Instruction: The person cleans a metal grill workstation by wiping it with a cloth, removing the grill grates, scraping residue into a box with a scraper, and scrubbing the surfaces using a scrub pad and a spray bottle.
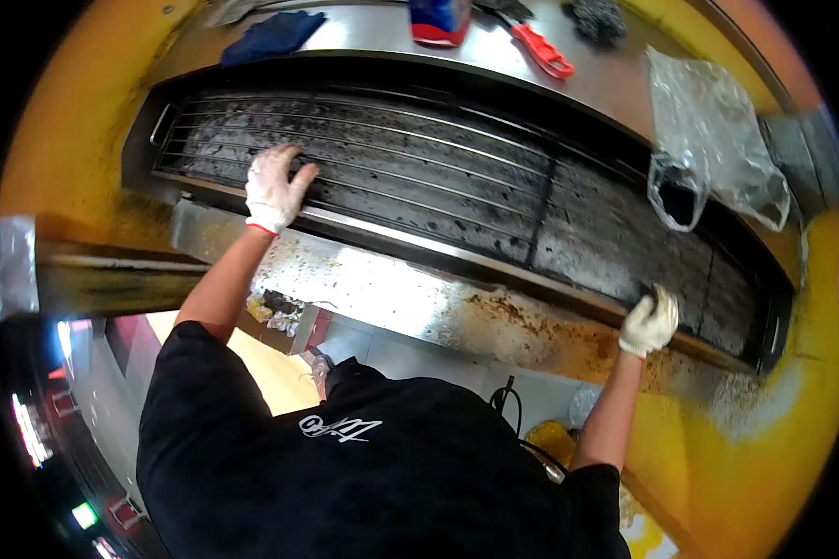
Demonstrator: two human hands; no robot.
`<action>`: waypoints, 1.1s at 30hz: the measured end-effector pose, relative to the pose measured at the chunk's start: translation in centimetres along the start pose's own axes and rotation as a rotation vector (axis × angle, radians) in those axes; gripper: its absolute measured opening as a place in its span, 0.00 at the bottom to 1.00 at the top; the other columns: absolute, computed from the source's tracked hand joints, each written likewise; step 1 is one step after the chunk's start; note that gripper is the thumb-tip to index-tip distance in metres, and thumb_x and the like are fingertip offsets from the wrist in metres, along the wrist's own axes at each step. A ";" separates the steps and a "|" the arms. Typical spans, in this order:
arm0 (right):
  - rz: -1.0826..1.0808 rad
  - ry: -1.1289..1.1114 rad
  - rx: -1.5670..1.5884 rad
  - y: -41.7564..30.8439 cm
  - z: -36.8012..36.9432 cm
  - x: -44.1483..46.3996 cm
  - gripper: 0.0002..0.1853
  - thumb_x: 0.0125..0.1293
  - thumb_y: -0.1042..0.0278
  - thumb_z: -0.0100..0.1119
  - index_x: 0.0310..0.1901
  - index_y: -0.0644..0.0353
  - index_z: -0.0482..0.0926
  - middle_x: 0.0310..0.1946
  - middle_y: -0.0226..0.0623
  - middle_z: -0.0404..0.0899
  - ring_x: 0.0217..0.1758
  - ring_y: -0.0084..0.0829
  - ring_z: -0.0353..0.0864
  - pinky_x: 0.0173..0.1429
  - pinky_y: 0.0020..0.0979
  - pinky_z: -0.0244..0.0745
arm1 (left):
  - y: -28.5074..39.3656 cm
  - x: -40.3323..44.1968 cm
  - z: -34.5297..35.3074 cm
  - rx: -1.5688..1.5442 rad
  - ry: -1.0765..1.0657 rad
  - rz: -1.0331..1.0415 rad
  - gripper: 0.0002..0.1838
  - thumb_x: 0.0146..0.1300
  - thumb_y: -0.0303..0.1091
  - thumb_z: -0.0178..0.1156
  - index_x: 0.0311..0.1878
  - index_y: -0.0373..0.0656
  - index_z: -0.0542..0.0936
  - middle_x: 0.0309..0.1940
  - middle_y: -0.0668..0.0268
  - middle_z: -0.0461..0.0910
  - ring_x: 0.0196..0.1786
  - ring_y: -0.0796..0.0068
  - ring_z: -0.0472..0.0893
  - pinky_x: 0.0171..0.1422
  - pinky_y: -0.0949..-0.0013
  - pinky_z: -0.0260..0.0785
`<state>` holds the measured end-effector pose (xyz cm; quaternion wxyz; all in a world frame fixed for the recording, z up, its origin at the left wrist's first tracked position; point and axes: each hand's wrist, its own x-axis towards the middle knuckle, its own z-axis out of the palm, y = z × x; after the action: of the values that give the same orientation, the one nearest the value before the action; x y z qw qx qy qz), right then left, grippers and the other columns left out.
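Note:
My left hand (275, 189), in a white glove with a red cuff edge, rests over the left part of a long grill's wire rack (391, 172). Its fingers are apart and slightly bent, with the thumb pointing right. My right hand (650, 322), also gloved, is at the front edge of the grill trough (615, 242), toward its right end. The fingers there are curled; a dark patch shows beside them, and I cannot make out what they hold. Thin metal bars span the left and middle of the trough, over a blackened, speckled bottom.
Behind the grill, a steel counter bears a blue cloth (272, 37), a blue-and-red package (440, 20), a red-handled tool (543, 51) and a dark scouring pad (597, 20). A clear plastic bag (713, 130) hangs over the right rear edge. The steel front ledge (391, 279) is stained brown.

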<state>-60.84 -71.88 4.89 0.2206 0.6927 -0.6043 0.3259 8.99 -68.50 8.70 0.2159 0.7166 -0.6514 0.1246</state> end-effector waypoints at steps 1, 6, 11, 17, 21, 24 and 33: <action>-0.004 -0.003 -0.027 -0.1 0.0 0.5 0.24 0.75 0.49 0.50 0.47 0.61 0.90 0.47 0.48 0.90 0.56 0.54 0.86 0.68 0.50 0.76 | -0.2 0.4 0.6 0.003 -0.003 0.007 0.27 0.66 0.55 0.67 0.56 0.40 0.84 0.60 0.51 0.83 0.66 0.46 0.78 0.74 0.49 0.66; 0.064 -0.102 -0.138 1.1 1.3 3.0 0.21 0.68 0.53 0.56 0.49 0.60 0.89 0.48 0.48 0.90 0.55 0.50 0.87 0.67 0.46 0.77 | -0.9 3.7 5.9 -0.008 -0.052 0.038 0.29 0.69 0.58 0.64 0.58 0.40 0.84 0.62 0.51 0.82 0.66 0.47 0.78 0.74 0.49 0.66; 0.133 -0.282 -0.116 2.1 3.8 5.7 0.21 0.65 0.55 0.57 0.51 0.59 0.88 0.48 0.48 0.89 0.55 0.50 0.85 0.67 0.46 0.75 | -0.1 4.7 7.6 0.024 -0.050 0.004 0.31 0.70 0.60 0.62 0.59 0.39 0.84 0.62 0.51 0.83 0.66 0.48 0.78 0.74 0.50 0.66; 0.143 -0.380 -0.227 1.7 3.6 7.1 0.23 0.68 0.50 0.54 0.51 0.58 0.88 0.48 0.46 0.89 0.56 0.48 0.85 0.67 0.47 0.74 | -0.2 5.2 7.3 0.034 -0.070 -0.032 0.35 0.70 0.64 0.58 0.59 0.38 0.84 0.62 0.50 0.83 0.66 0.47 0.79 0.72 0.50 0.68; 0.194 -0.479 -0.262 0.3 1.8 7.8 0.24 0.70 0.48 0.54 0.53 0.58 0.88 0.50 0.46 0.89 0.57 0.48 0.85 0.68 0.46 0.74 | 0.9 4.6 4.7 0.026 -0.057 -0.057 0.34 0.71 0.65 0.57 0.58 0.39 0.84 0.59 0.51 0.84 0.63 0.47 0.80 0.70 0.50 0.69; 0.152 -0.451 -0.302 1.0 2.7 7.2 0.26 0.71 0.45 0.53 0.53 0.60 0.88 0.52 0.48 0.88 0.57 0.51 0.85 0.66 0.48 0.75 | 0.6 4.9 4.8 -0.036 -0.056 -0.027 0.35 0.71 0.62 0.58 0.61 0.37 0.83 0.61 0.46 0.82 0.65 0.45 0.79 0.72 0.50 0.69; 0.306 -0.545 -0.598 -5.5 0.0 7.0 0.36 0.78 0.38 0.44 0.68 0.65 0.76 0.65 0.52 0.81 0.69 0.48 0.79 0.77 0.49 0.65 | 0.8 5.2 4.2 0.057 -0.128 -0.060 0.38 0.70 0.68 0.55 0.63 0.40 0.83 0.61 0.52 0.83 0.64 0.49 0.80 0.71 0.51 0.70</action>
<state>-55.08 -75.80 10.45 0.1930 0.5617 -0.8040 -0.0295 8.43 -75.14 7.50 0.1571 0.7480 -0.6384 0.0906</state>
